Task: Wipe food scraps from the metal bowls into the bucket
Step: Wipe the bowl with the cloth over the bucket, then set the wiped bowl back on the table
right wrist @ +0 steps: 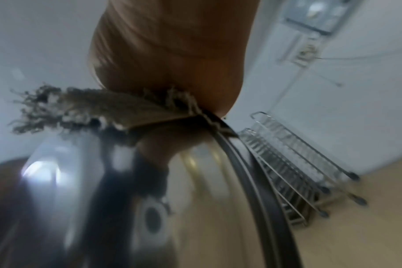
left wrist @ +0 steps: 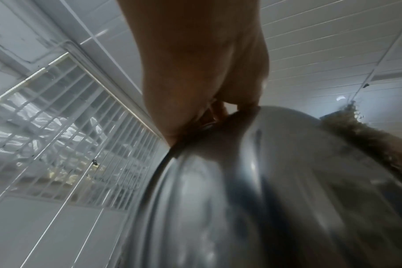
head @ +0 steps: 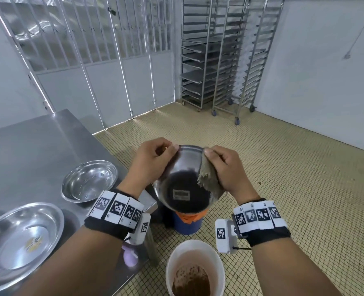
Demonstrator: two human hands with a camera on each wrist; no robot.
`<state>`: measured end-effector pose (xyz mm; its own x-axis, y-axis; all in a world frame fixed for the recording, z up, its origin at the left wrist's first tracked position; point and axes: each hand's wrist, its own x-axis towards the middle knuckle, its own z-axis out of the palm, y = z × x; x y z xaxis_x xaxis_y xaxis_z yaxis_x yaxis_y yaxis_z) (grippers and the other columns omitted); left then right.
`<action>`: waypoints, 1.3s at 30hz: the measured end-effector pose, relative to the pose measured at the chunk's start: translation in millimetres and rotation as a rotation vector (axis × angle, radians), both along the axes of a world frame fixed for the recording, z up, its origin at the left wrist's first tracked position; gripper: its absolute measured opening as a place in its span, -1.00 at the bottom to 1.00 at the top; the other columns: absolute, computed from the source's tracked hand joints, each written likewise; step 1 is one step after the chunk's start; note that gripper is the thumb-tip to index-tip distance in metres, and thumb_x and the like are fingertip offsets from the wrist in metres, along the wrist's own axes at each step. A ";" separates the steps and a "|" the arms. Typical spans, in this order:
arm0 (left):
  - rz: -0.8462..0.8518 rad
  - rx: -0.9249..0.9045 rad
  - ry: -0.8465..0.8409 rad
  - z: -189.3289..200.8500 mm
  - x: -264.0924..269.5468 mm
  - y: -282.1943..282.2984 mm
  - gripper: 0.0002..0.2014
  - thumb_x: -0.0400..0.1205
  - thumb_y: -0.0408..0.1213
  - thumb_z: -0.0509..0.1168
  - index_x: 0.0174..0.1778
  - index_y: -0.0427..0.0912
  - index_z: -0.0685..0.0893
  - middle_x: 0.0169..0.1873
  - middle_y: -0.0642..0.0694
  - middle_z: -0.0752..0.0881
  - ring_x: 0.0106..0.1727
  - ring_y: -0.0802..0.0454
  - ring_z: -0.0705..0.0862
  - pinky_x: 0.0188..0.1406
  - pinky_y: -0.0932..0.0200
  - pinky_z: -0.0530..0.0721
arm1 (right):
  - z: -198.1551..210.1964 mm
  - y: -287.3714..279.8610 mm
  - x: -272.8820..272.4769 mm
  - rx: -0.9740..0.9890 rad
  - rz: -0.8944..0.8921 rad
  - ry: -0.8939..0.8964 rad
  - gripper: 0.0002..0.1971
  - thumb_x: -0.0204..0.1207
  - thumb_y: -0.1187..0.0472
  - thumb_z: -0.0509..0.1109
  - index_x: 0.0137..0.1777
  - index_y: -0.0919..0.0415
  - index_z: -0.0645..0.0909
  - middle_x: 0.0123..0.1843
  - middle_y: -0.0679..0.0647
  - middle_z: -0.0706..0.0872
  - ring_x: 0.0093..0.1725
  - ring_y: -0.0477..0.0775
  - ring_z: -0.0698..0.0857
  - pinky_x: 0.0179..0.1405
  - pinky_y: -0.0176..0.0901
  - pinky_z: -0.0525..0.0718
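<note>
A metal bowl is held up on edge, its underside with a label facing me. My left hand pinches the bowl's rim at the upper left; in the left wrist view the fingers curl over the rim of the bowl. My right hand grips a frayed beige cloth folded over the right rim; the right wrist view shows the cloth pressed on the bowl. Directly under the bowl stands a blue bucket with an orange liner. The bowl's inside is hidden.
A white bucket with brown scraps stands on the tiled floor nearest me. Two more metal bowls lie on the steel table at the left. Wheeled tray racks stand in the far corner.
</note>
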<state>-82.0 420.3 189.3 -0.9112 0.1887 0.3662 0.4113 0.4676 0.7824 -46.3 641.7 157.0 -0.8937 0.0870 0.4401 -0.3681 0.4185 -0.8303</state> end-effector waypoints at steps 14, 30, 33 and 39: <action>0.251 0.121 0.092 -29.2 -10.7 -7.1 -0.79 0.74 -0.01 0.38 -0.12 -0.03 0.75 -0.18 -0.01 0.71 -0.15 0.04 0.65 -0.07 -0.01 0.66 | 0.4 6.0 -5.0 -0.100 -0.045 0.057 -0.63 0.78 0.10 0.28 -0.32 0.11 0.57 -0.40 -0.04 0.58 -0.37 -0.04 0.52 -0.26 -0.10 0.52; 0.461 0.518 -0.556 -30.7 23.9 -86.7 -0.71 0.59 -0.63 0.32 -0.25 -0.12 0.54 -0.53 -0.15 0.58 -0.61 0.02 0.48 -0.61 0.25 0.47 | -15.0 -92.8 -5.6 0.149 0.408 0.115 -0.66 0.72 -0.05 0.28 -0.30 -0.01 0.63 -0.48 -0.13 0.53 -0.49 -0.13 0.46 -0.47 -0.19 0.42; 0.584 0.580 -0.407 -39.4 44.5 -119.8 -0.68 0.49 -0.57 0.41 -0.22 0.01 0.61 -0.21 -0.25 0.79 -0.34 -0.11 0.70 -0.32 -0.04 0.71 | -16.5 -112.3 -14.9 0.096 0.293 0.054 -0.60 0.72 -0.02 0.34 -0.40 -0.22 0.44 -0.52 -0.16 0.50 -0.52 -0.15 0.42 -0.51 -0.25 0.34; 0.659 0.701 -0.227 -44.5 72.5 -192.8 -0.54 0.61 -0.66 0.24 0.26 -0.02 0.63 -0.35 -0.07 0.75 -0.39 0.04 0.69 -0.41 0.22 0.68 | -26.0 -179.4 -53.8 0.121 0.086 -0.130 -0.74 0.58 -0.16 0.49 0.05 -0.01 0.64 -0.16 -0.18 0.69 -0.19 -0.13 0.67 -0.27 -0.16 0.64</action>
